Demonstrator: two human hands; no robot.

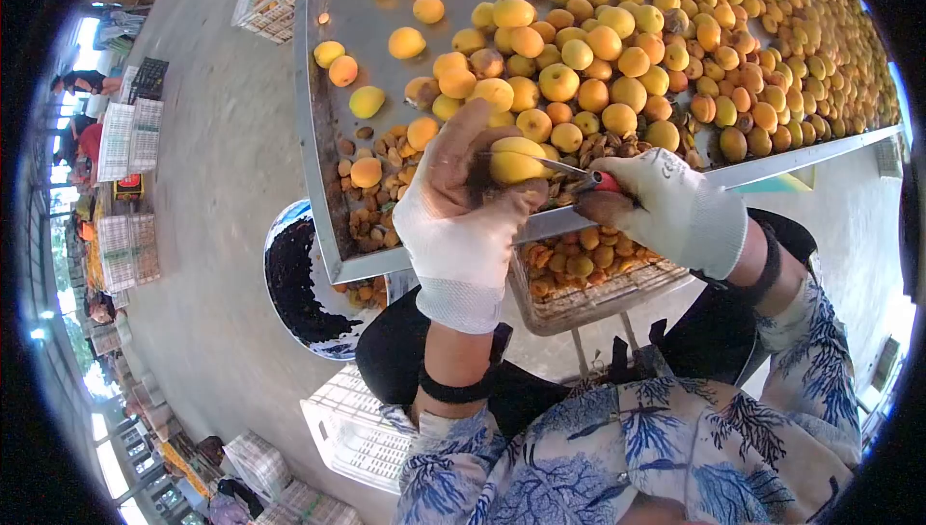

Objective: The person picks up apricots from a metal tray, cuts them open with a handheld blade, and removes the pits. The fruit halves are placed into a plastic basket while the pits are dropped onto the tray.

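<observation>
Wearing a white glove with a stained palm, my left hand [463, 188] holds a yellow apricot [517, 160] between thumb and fingers above the metal tray's near edge. My right hand [656, 199], gloved too, is closed around the red handle of a small knife [605, 182]. The knife's blade points left and lies against the apricot. Behind both hands, many loose apricots [559, 82] cover the metal tray [320, 154]. Pits [371, 221] and brown scraps lie near the tray's left corner and under the hands.
Below the tray edge, a crate [603, 305] holds cut apricots. A basin [280, 236] with dark contents stands on the floor at left, near an empty white crate [362, 429]. Stacked crates [130, 245] and people are at far left.
</observation>
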